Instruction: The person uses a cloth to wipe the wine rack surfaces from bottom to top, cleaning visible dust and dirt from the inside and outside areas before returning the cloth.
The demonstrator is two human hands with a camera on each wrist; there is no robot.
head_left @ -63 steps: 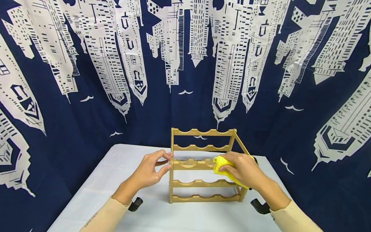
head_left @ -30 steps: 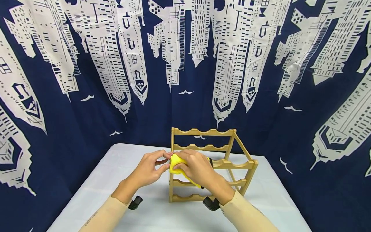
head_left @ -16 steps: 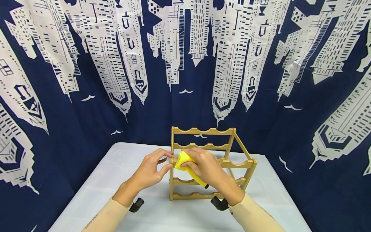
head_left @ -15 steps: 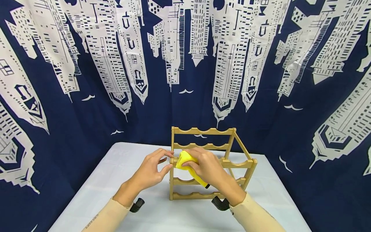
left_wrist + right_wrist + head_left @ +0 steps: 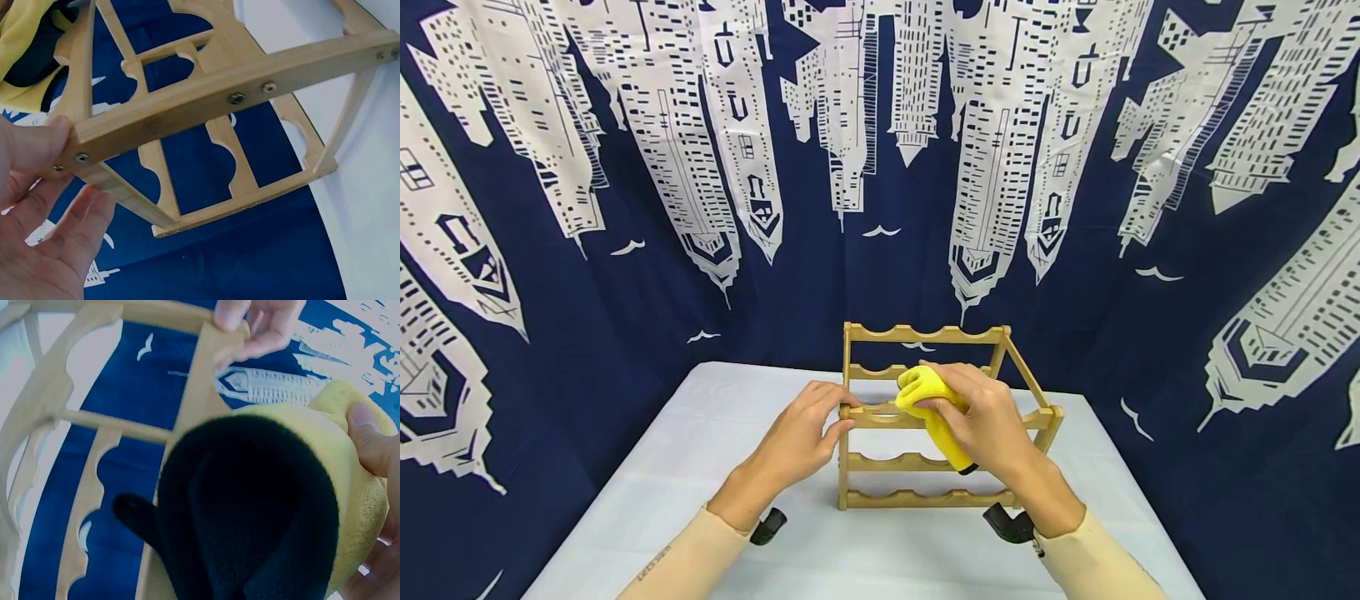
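Note:
A light wooden wine rack (image 5: 917, 458) with scalloped rails stands on the table. My left hand (image 5: 805, 433) holds its upper front left corner, the thumb in front and fingers behind; in the left wrist view, that hand (image 5: 56, 206) pinches the end of the side bar. My right hand (image 5: 988, 417) grips a bunched yellow cloth (image 5: 928, 387) with black edging at the upper front rail, near its middle. The cloth (image 5: 356, 487) hides part of that rail. Seen from the right wrist, a dark fold of it hangs nearest the camera.
A white-covered table (image 5: 715, 442) carries the rack. Behind and beside it hangs a navy curtain (image 5: 805, 292) printed with white buildings. Black camera mounts (image 5: 769, 527) sit at both wrists.
The right hand swept the cloth left along the upper front rail to the left corner, then came back right and slightly up. The left hand's fingers have closed in over the corner.

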